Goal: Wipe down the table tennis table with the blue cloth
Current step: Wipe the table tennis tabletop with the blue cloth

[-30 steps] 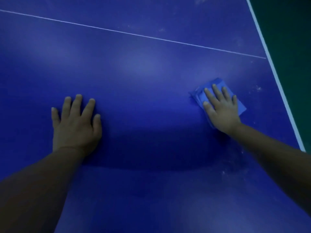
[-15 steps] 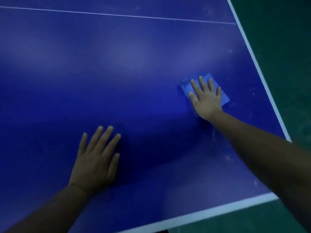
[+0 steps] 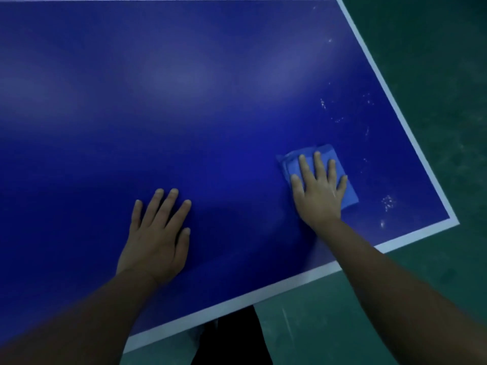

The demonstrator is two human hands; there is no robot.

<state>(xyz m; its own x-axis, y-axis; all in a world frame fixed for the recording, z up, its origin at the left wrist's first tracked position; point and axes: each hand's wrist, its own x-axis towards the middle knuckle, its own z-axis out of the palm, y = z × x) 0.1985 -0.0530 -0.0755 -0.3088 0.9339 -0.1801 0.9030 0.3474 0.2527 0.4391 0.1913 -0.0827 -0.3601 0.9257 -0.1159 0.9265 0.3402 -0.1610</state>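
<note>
The right hand (image 3: 320, 192) lies flat on the blue cloth (image 3: 320, 164), fingers straight and a little spread, pressing the folded pad down onto the table (image 3: 184, 101) instead of gripping it. The cloth shows past the fingertips at twelve o'clock and along the little-finger side toward four o'clock; the rest of it is under the palm. Its long axis runs roughly from eleven to five o'clock, much in line with the right forearm.

The left hand (image 3: 158, 233) is also open, palm down with fingers fanned, resting on bare table well apart from the cloth, at about eight o'clock from it. It looks to be bracing the body, so the right hand is the one on the cloth and the one to do the wiping.

What the coming stroke turns on is where the dirt lies from the cloth. Pale specks (image 3: 387, 202) sit just beside it at three to four o'clock, near the table's white edge line (image 3: 411, 139) and the near right corner, and more specks (image 3: 338, 118) are scattered at twelve to one o'clock along that edge. The likely next push therefore goes outward toward the right edge, or away up along it, with the palm kept flat so the pad does not bunch or slide off the corner onto the green floor (image 3: 434, 61).
</note>
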